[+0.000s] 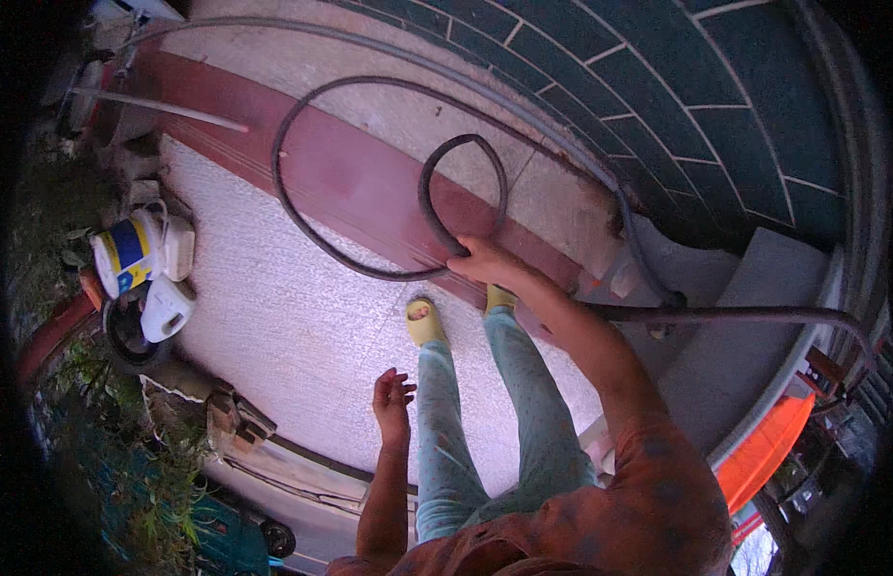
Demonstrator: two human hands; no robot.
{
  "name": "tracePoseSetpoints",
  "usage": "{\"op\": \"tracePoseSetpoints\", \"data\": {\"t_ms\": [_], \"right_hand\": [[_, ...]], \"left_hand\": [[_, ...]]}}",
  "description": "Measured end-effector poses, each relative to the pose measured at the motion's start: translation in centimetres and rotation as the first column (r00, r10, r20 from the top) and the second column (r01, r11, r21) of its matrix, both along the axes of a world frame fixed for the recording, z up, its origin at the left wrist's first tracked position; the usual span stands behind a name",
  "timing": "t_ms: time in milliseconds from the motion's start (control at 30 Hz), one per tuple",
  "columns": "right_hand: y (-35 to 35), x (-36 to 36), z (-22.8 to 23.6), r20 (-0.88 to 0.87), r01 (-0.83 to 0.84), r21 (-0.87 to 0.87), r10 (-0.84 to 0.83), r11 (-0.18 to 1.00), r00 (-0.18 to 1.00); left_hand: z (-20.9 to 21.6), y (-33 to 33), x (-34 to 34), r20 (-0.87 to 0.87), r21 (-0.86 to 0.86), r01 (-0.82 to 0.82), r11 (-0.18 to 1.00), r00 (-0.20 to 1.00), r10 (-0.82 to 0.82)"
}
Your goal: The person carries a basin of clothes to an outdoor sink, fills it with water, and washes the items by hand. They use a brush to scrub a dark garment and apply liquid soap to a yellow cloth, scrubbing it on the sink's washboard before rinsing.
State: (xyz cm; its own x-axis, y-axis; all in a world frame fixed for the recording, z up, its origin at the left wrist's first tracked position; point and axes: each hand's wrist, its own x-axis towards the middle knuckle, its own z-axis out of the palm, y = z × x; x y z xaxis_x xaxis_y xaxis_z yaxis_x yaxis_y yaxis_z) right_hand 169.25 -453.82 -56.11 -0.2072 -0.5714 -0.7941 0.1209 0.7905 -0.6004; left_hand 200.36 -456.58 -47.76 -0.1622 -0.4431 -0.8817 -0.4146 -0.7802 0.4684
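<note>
Fingers of the right hand are closing around a dark hose, its loops lying on the paving just beyond the fingertips. The left hand is hanging free, fingers loosely curled on nothing, beside pale trousers.

The hose lies looped on the floor ahead of the person's feet, with the right hand at its near loop. The left hand hangs beside the left leg. Containers sit far left, and a tiled wall rises behind.
</note>
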Motion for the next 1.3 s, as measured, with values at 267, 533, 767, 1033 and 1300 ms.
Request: {"op": "tracePoseSetpoints", "data": {"t_ms": [267, 533, 767, 1033, 1300], "right_hand": [[-7.2, 1.9, 18.0, 0.075, -0.027, -0.185, 0.041, 0.982, 0.996], [-10.1, 6.0, 29.3, -0.219, -0.249, -0.572, 0.147, 0.782, 0.965], [-8.3, 8.9, 36.3, -0.065, -0.234, -0.666, 0.258, 0.708, 0.964], [-9.0, 8.5, 41.5, 0.031, -0.194, -0.649, 0.28, 0.736, 0.959], [-10.0, 8.3, 40.8, -0.37, -0.343, -0.509, 0.159, 0.789, 0.915]], "left_hand": [[3.1, -5.1, -0.8, -0.139, -0.098, 0.136, 0.986, 0.979, -0.149], [0.0, -22.8, -8.5, -0.558, 0.273, -0.024, 0.962, 0.81, 0.179], [7.5, -37.0, -19.8, -0.629, 0.406, 0.173, 0.898, 0.765, 0.137], [4.7, -36.9, -24.9, -0.519, 0.687, 0.56, 0.463, 0.824, -0.226], [5.0, -36.5, -35.1, -0.59, 0.62, 0.632, 0.466, 0.766, -0.255]]}}
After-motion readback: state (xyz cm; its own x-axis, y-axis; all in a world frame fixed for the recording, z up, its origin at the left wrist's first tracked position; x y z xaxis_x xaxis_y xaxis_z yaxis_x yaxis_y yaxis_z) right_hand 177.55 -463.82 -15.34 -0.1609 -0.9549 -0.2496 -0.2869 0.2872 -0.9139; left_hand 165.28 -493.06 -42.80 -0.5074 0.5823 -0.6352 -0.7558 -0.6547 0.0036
